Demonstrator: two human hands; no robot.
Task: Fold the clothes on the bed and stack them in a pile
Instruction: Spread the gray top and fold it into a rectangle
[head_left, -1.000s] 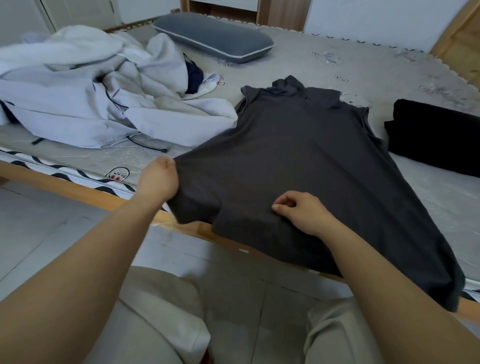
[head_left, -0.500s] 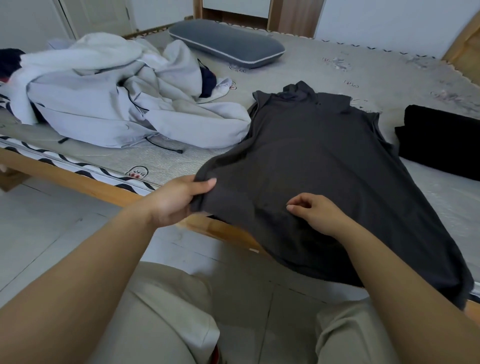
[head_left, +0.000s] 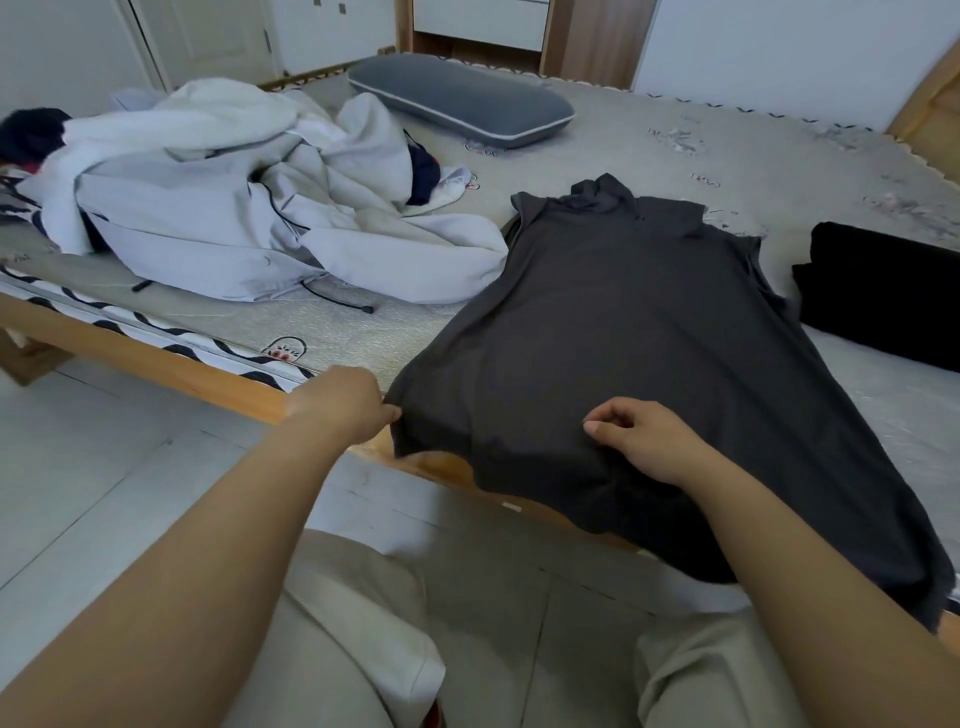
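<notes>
- The dark shirt (head_left: 639, 353) is spread flat on the bed (head_left: 779, 171), hem draped over the wooden edge, presumably so it can be smoothed for folding.
- Its hem corner is pinched by the left hand (head_left: 345, 408).
- The cloth is pressed and pinched by the loosely curled right hand (head_left: 641, 441).

Your dark grey shirt (head_left: 623, 332) lies spread flat on the bed (head_left: 727, 156), collar away from you, hem hanging over the near edge. Left of it sits a crumpled heap of pale clothes (head_left: 234, 218). To its right lies a folded black garment (head_left: 883, 291).
</notes>
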